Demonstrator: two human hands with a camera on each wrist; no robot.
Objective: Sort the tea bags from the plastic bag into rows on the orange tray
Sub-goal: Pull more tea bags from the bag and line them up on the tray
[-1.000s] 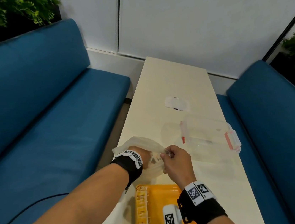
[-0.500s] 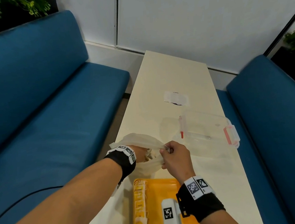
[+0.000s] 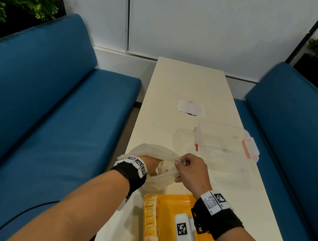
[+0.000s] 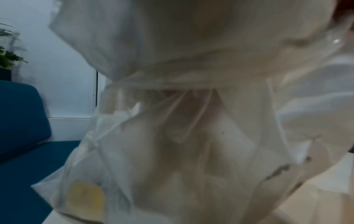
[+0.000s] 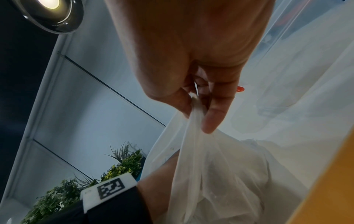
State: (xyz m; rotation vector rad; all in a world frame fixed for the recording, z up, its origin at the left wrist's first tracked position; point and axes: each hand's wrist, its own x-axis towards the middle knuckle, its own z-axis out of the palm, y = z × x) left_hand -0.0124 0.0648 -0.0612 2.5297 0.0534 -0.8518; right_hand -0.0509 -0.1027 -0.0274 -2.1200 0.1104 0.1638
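A translucent white plastic bag [image 3: 154, 151] sits on the table just beyond the orange tray [image 3: 170, 205]. My left hand [image 3: 152, 162] is plunged into the bag's mouth, so its fingers are hidden by the plastic. My right hand [image 3: 188, 167] pinches the bag's bunched edge [image 5: 193, 115] between thumb and fingers and holds it up. Blurred tea bags show through the plastic [image 4: 191, 151], one with a yellow tag [image 4: 86, 195]. A row of yellow-tagged tea bags [image 3: 151, 221] lies along the tray's left side.
A clear plastic box [image 3: 223, 144] with pink latches and a red-tipped pen lies right of the bag. A white paper [image 3: 190, 107] lies farther up the narrow cream table [image 3: 170, 91]. Blue benches [image 3: 55, 133] flank the table on both sides.
My left hand has stayed inside the bag while the right keeps pinching its edge. The bag's mouth has shifted slightly; little else differs.
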